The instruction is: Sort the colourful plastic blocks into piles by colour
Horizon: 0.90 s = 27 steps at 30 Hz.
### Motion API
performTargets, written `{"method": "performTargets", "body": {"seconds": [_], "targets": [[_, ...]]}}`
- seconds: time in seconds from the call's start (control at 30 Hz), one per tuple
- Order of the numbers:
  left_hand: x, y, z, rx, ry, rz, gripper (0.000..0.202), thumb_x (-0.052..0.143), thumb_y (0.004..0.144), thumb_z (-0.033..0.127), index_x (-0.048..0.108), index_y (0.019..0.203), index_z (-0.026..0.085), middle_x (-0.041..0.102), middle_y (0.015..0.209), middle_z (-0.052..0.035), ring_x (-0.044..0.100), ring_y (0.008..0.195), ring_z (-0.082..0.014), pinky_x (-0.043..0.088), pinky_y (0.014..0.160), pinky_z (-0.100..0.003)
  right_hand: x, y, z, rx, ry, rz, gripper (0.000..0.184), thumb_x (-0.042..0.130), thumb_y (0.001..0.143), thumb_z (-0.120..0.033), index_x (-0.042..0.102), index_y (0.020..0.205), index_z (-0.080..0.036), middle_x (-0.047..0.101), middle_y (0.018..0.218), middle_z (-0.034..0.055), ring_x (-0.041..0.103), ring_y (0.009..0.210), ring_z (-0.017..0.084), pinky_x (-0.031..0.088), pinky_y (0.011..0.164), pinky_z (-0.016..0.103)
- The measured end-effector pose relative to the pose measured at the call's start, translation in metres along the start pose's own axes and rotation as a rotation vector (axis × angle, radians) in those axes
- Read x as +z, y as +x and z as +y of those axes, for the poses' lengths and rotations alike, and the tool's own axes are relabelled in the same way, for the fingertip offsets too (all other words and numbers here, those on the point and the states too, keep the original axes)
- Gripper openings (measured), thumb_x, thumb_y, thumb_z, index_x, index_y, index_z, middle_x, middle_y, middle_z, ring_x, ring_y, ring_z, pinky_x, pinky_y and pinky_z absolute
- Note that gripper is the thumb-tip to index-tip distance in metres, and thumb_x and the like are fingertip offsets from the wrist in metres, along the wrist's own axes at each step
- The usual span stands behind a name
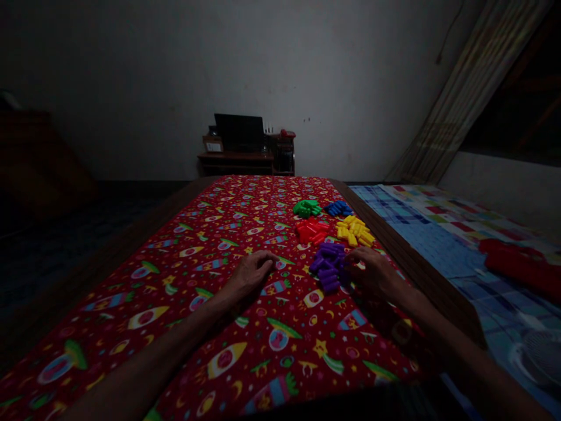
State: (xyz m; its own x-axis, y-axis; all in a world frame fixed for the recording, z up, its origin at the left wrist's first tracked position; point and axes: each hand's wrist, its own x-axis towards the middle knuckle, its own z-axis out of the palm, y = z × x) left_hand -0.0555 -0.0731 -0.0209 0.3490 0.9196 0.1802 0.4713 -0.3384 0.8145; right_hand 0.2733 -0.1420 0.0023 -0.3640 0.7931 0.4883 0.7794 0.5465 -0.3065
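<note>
A heap of small purple cylinders (328,266) lies on the red patterned cloth (184,327). My right hand (370,272) is at the heap's right side, fingers curled and bent inward with their tips against the purple pieces at that edge. My left hand (253,272) rests on the cloth to the left of the heap, apart from it, its fingers curled together and no object showing in them. Just beyond the purple heap are piles of red pieces (311,231) and yellow pieces (355,231). Farther back sit green pieces (307,208) and blue pieces (338,209).
The cloth covers a long table with a dark wooden edge (394,257). A bed or mat with a blue checked cover (394,210) is on the right, bearing a red cloth (521,266) and a fan (541,354). A monitor (239,133) stands by the far wall.
</note>
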Motion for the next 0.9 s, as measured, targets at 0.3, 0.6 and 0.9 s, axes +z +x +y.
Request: {"method": "performTargets", "body": {"seconds": [0.3, 0.6, 0.9], "targets": [[0.01, -0.008, 0.005, 0.201, 0.113, 0.041, 0.034, 0.048, 0.089, 0.038, 0.06, 0.115, 0.02, 0.063, 0.115, -0.0102, 0.063, 0.102, -0.0234, 0.052, 0.091, -0.038, 0.014, -0.011, -0.018, -0.049, -0.158, 0.091, 0.05, 0.068, 0.081, -0.037, 0.054, 0.127, -0.022, 0.052, 0.132, 0.0172, 0.05, 0.121, 0.033, 0.048, 0.094, 0.051], [0.071, -0.006, 0.03, 0.522, 0.273, -0.198, 0.078, 0.049, 0.091, 0.052, 0.013, 0.153, 0.022, 0.018, 0.158, -0.0181, 0.013, 0.147, -0.0312, 0.024, 0.117, -0.051, 0.052, -0.014, -0.014, 0.063, -0.112, -0.057, 0.092, 0.058, 0.087, -0.047, -0.001, 0.154, -0.028, 0.005, 0.159, 0.0206, 0.008, 0.146, 0.037, 0.032, 0.109, 0.061], [0.095, 0.012, 0.017, 0.532, 0.34, -0.208, 0.064, 0.035, 0.099, 0.044, 0.012, 0.153, 0.019, 0.019, 0.158, -0.0185, 0.017, 0.146, -0.0281, 0.028, 0.116, -0.049, 0.052, -0.012, -0.004, -0.033, -0.093, -0.002, 0.079, 0.051, 0.092, -0.044, 0.004, 0.154, -0.029, 0.013, 0.158, 0.017, 0.017, 0.146, 0.034, 0.032, 0.111, 0.058]]}}
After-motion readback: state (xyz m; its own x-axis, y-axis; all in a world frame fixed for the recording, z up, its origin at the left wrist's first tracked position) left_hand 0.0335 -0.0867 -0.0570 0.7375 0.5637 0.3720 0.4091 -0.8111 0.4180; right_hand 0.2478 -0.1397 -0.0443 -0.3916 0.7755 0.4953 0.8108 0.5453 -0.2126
